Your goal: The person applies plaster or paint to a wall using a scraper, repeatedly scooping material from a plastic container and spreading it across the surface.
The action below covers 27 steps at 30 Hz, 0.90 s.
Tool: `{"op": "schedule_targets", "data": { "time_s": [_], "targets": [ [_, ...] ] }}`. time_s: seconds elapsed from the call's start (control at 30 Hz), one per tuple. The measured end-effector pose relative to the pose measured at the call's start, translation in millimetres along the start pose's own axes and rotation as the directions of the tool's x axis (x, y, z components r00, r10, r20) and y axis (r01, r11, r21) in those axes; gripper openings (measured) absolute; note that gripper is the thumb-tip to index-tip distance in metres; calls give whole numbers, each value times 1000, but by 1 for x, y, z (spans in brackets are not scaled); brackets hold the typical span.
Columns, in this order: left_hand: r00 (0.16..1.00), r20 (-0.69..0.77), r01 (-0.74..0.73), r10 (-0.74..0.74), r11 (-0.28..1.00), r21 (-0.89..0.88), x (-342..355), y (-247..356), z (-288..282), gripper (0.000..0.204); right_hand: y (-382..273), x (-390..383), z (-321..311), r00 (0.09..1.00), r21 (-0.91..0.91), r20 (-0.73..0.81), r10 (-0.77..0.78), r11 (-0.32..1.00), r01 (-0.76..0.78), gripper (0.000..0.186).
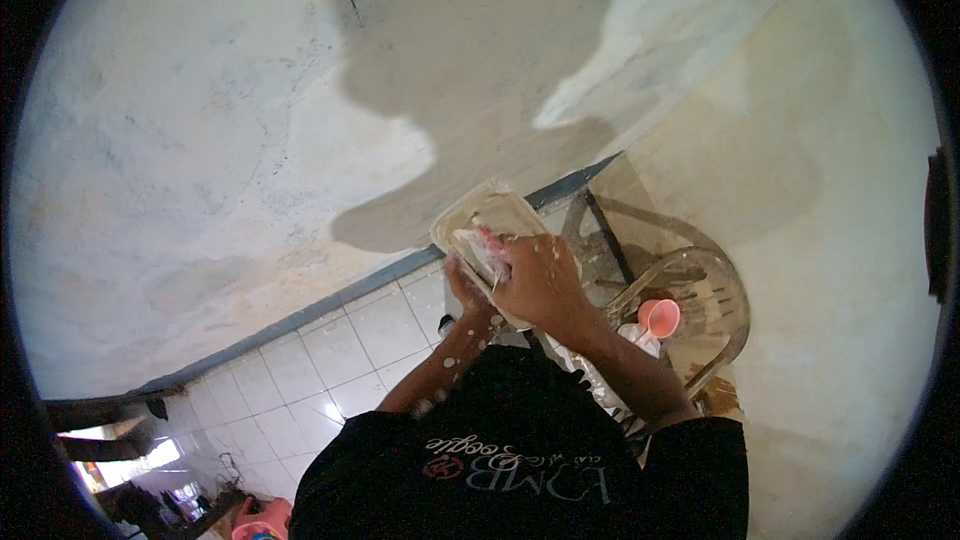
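Observation:
A rectangular, cream-coloured plastic tub (512, 202) smeared with pale paste is held in front of my body, close to the wall. My left hand (470, 292) grips it by its lower left side, with most of the fingers hidden beneath. Over the tub's inside, my right hand (545, 278) is closed. A pinkish, white-smeared thing (488, 248) shows at its fingers, and I cannot tell what kind it is. White spots of paste dot both hands and my left forearm.
A patchy, pale plastered wall (200, 140) rises ahead, with a grey strip along its foot above white floor tiles (370, 330). At right stands a dirty plastic chair (735, 285) bearing a pink dipper (660, 318). Another pink container (265, 518) is at lower left.

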<state>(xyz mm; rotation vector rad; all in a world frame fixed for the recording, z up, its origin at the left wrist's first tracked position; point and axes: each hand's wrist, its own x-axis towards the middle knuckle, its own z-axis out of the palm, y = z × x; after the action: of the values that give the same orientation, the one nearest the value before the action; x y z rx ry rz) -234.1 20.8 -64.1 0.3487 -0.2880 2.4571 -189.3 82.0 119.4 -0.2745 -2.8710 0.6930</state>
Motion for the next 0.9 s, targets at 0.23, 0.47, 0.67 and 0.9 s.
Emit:
{"op": "schedule_targets", "data": {
  "time_s": [0.23,0.47,0.67,0.9],
  "targets": [
    [802,-562,53,204,912,406,0,-6,32,65,12,15,-10,999,25,-4,54,998,-54,28],
    [804,-576,140,148,894,425,9,-11,51,76,8,17,-8,992,-12,1,129,992,-129,32],
    [812,-564,116,148,906,406,3,-17,29,73,-7,17,-22,926,3,332,183,981,-195,41],
    [773,-621,149,129,915,376,-4,-10,8,71,25,9,-10,982,-14,-78,172,985,-173,30]
  ]
}}
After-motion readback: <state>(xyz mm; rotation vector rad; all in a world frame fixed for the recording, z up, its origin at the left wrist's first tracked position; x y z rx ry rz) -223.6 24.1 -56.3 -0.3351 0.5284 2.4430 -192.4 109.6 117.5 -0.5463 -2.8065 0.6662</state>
